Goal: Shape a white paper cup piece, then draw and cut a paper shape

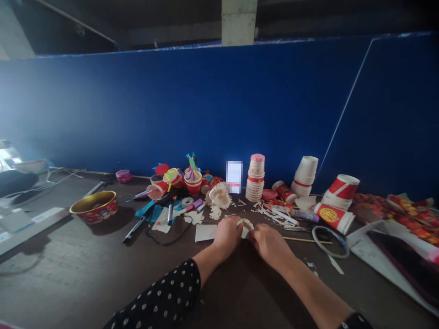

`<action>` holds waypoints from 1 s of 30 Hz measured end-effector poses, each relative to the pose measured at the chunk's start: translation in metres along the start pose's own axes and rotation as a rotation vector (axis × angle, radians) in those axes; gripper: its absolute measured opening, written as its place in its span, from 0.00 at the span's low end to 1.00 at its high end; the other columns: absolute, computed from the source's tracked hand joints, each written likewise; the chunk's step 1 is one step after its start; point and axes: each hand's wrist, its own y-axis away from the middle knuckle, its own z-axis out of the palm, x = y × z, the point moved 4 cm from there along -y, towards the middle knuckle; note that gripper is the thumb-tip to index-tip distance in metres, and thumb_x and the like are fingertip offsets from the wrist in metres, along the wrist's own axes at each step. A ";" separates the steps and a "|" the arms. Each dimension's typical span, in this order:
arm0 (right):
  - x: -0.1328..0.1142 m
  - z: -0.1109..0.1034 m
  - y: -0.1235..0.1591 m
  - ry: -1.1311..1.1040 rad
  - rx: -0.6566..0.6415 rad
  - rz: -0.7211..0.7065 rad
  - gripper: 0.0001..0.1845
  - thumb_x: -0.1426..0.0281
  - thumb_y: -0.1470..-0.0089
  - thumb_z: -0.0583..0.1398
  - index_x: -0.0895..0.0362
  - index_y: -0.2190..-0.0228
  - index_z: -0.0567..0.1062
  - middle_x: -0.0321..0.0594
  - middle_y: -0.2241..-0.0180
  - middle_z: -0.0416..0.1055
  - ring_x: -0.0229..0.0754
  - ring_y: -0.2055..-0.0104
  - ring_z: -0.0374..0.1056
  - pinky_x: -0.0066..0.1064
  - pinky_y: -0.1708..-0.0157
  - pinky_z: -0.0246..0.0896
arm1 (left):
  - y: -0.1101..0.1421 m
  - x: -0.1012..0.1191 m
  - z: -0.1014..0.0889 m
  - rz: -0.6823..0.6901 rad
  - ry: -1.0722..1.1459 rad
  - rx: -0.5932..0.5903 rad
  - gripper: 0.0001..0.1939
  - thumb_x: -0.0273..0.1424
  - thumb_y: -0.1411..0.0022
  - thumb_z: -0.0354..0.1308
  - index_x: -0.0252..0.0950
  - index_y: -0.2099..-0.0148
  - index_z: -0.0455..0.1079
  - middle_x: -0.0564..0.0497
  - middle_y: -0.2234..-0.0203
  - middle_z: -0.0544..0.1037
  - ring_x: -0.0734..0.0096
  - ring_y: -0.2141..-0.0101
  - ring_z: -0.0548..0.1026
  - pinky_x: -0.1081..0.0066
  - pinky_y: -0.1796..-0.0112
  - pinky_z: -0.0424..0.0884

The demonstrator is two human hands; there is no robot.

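Two hands are meeting over a curled white paper ring (245, 226) near the front of the tabletop (51, 256). The left hand (228, 235), emerging from a dotted black sleeve (161, 297), and the right hand (270, 246) are closing in from opposite sides. Their fingers are drawn narrow and are holding the ring between them, though the fingertips are mostly hidden, so the exact grip cannot be told. The two-sided hold appears to be keeping the curve from springing open, while the low, inward-angled forearms seem to be steadying the work.

A white paper card (206, 233) is lying just beside the left hand, and paper scraps (270, 214) are scattering ahead of the right hand, suggesting that cutting is being done within arm's reach. A ruffled paper flower (219, 195) is sitting a little beyond the hands, close enough to be picked up easily. Scissors (302, 230) and a marker (135, 230) are lying on either side of the working area, apparently left ready for use. Stacked paper cups (256, 177) and decorated paper cups (192, 182) are standing farther back against a blue partition (171, 105), seemingly set away from the hands, and a tin bowl (94, 206) is resting far to the left.
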 end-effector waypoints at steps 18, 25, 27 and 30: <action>0.003 0.004 0.000 -0.041 0.018 -0.006 0.15 0.73 0.44 0.48 0.58 0.70 0.75 0.44 0.69 0.71 0.41 0.65 0.65 0.27 0.65 0.54 | 0.004 0.002 0.004 -0.016 -0.006 -0.004 0.25 0.34 0.45 0.50 0.33 0.45 0.59 0.42 0.56 0.71 0.60 0.56 0.69 0.67 0.55 0.63; 0.006 0.007 -0.002 -0.056 -0.005 0.012 0.17 0.71 0.43 0.48 0.58 0.71 0.75 0.44 0.69 0.71 0.42 0.65 0.65 0.27 0.64 0.54 | 0.006 -0.001 0.006 -0.072 -0.003 -0.062 0.32 0.33 0.48 0.53 0.31 0.42 0.53 0.41 0.51 0.69 0.59 0.51 0.66 0.65 0.52 0.62; 0.007 0.008 -0.002 -0.061 -0.003 0.007 0.17 0.70 0.42 0.48 0.58 0.71 0.76 0.45 0.69 0.71 0.42 0.65 0.65 0.28 0.64 0.54 | 0.007 -0.002 0.006 -0.088 0.005 -0.073 0.31 0.32 0.48 0.54 0.31 0.42 0.53 0.42 0.52 0.69 0.58 0.52 0.67 0.65 0.53 0.62; 0.007 0.008 -0.002 -0.067 -0.003 0.000 0.17 0.70 0.42 0.48 0.58 0.70 0.76 0.44 0.69 0.71 0.42 0.64 0.65 0.27 0.64 0.55 | 0.007 -0.003 0.006 -0.112 0.029 -0.069 0.32 0.31 0.49 0.55 0.30 0.42 0.54 0.41 0.53 0.71 0.57 0.53 0.67 0.64 0.53 0.62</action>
